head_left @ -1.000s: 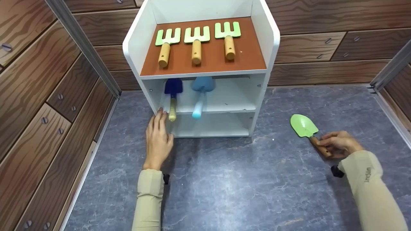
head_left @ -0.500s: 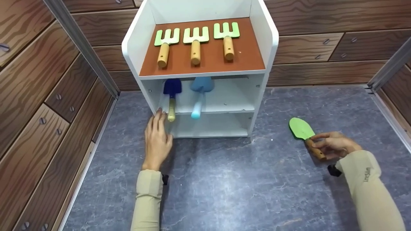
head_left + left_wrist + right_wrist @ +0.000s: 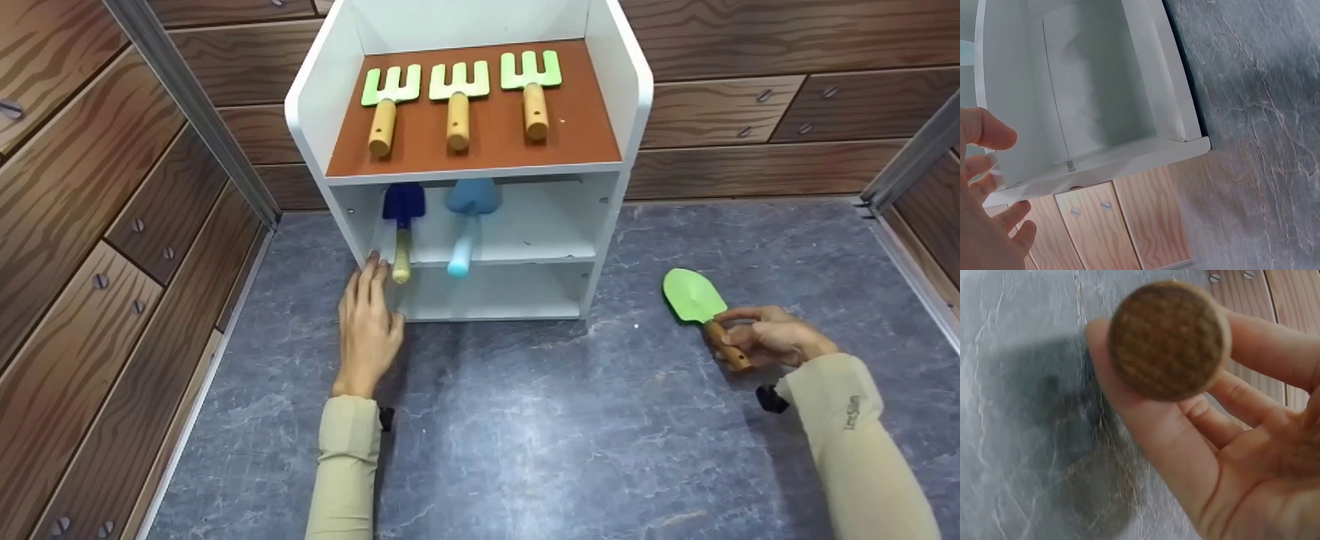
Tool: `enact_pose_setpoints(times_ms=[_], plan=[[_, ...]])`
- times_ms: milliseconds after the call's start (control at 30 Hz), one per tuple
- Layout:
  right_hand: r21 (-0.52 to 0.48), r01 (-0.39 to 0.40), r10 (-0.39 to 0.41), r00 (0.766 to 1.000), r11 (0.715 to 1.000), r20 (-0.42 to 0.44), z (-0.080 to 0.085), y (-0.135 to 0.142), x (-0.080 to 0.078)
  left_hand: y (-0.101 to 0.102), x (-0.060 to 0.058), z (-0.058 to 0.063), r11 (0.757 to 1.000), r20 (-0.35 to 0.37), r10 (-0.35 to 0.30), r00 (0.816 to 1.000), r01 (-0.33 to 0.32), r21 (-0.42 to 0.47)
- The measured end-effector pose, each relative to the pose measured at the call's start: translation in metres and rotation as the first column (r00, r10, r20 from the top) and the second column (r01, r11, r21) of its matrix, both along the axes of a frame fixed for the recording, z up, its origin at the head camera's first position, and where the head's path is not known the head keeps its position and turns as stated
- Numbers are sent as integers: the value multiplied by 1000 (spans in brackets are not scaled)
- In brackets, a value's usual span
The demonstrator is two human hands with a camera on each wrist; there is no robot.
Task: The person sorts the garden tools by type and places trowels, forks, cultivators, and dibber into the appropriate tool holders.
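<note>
My right hand [image 3: 776, 335] pinches the wooden handle of a green garden trowel [image 3: 694, 296] between thumb and fingers, to the right of a white shelf unit [image 3: 626, 195]. In the right wrist view the round end of the trowel's handle [image 3: 1168, 340] faces the camera. At the shelf's left side wall, my left hand [image 3: 366, 330] rests with fingers extended, touching the front edge. Beside it on the middle shelf lie a dark blue trowel [image 3: 403, 202] and a light blue trowel [image 3: 472, 196], handles jutting forward. The left wrist view shows the left hand [image 3: 988, 191] at that wall.
Three light green hand forks [image 3: 458, 105] with wooden handles lie in a row on the brown top shelf [image 3: 495, 142]. A lower compartment [image 3: 487, 292] sits below the trowels. Wood-patterned panels [image 3: 750, 112] enclose the grey marbled floor [image 3: 525, 435].
My right hand and the green trowel have shifted slightly left, and the trowel's blade has turned a little. The left hand stays at the shelf's side.
</note>
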State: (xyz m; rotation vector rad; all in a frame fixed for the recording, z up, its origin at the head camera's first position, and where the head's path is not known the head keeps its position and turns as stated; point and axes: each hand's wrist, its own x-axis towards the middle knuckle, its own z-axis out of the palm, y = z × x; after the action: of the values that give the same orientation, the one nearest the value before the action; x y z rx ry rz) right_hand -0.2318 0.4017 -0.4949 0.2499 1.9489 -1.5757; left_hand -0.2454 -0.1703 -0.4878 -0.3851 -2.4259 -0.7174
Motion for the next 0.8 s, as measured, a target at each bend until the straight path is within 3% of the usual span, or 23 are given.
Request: enact_pose_setpoints(times_ms=[200, 467, 800], plan=[[-62, 14, -16, 1000, 998, -23, 5, -6, 2, 0, 0, 0, 1000, -3, 1, 1000, -1, 4], [-31, -12, 9, 994, 999, -105, 16, -11, 0, 0, 0, 0, 1000, 2, 3, 1000, -3, -1], [-56, -22, 14, 989, 998, -144, 24, -16, 1, 0, -1, -1, 1000, 0, -6, 1000, 6, -2]])
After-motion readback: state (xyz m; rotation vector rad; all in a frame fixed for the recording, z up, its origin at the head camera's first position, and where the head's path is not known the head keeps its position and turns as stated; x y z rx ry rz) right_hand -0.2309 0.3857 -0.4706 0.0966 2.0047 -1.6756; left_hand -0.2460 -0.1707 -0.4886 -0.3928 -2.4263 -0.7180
